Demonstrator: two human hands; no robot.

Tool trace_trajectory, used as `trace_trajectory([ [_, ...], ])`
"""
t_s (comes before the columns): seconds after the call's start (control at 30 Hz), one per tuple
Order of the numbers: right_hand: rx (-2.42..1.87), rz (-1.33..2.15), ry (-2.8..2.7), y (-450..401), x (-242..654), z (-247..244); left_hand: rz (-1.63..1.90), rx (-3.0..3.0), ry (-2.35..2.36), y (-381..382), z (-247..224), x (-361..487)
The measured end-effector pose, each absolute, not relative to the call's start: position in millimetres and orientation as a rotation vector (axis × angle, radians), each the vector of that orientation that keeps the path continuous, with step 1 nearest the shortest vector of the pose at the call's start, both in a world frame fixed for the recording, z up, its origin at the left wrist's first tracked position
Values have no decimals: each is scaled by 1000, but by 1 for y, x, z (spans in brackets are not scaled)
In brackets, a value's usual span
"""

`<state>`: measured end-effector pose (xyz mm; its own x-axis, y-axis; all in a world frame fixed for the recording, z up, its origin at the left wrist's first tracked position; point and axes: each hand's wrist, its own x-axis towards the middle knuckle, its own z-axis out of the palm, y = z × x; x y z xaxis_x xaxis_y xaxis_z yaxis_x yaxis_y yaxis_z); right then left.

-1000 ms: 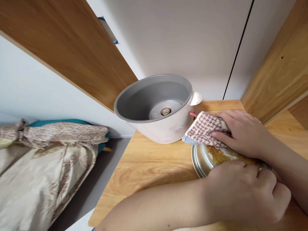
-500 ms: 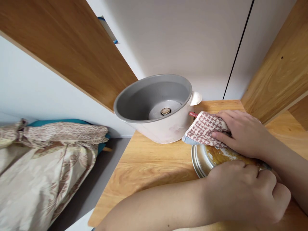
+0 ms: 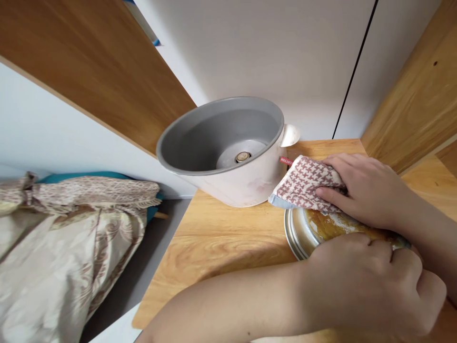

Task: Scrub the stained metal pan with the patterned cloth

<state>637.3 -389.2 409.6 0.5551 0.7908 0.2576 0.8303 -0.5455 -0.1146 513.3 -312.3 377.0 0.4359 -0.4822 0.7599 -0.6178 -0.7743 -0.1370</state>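
Note:
A metal pot (image 3: 303,231) with a brown, stained bottom lies on the wooden surface at the right. My right hand (image 3: 367,190) presses a brown and white houndstooth cloth (image 3: 307,183) against its far side, thumb on top of the cloth. In front of the pot, my left hand (image 3: 378,281) is closed, its knuckles up and its fingertips hidden; what it holds cannot be made out. Beyond the cloth, to the left, stands a white rice cooker body (image 3: 235,188) with a grey interior, open at the top.
The wooden tabletop (image 3: 200,228) ends at a left edge above a grey floor. Patterned fabric (image 3: 71,257) is draped at the left. Wooden boards (image 3: 107,62) rise at both sides before a white wall (image 3: 267,52).
The view has shifted slightly, so the cooker sits higher and a little further left. My left hand has moved slightly right and down; my right hand remains on the cloth.

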Motion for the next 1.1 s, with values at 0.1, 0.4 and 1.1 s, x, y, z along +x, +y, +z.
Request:
trace_trajectory([
  [0.1,-2565,-246,-1373,-389,638,410,1243,2516,-999,-312,378,513],
  [0.4,-2646,-273,-1263,-388,636,410,1279,2502,-926,-315,373,515],
  [1.1,-2626,-307,-1346,-390,633,410,1345,2521,-987,-316,372,518],
])
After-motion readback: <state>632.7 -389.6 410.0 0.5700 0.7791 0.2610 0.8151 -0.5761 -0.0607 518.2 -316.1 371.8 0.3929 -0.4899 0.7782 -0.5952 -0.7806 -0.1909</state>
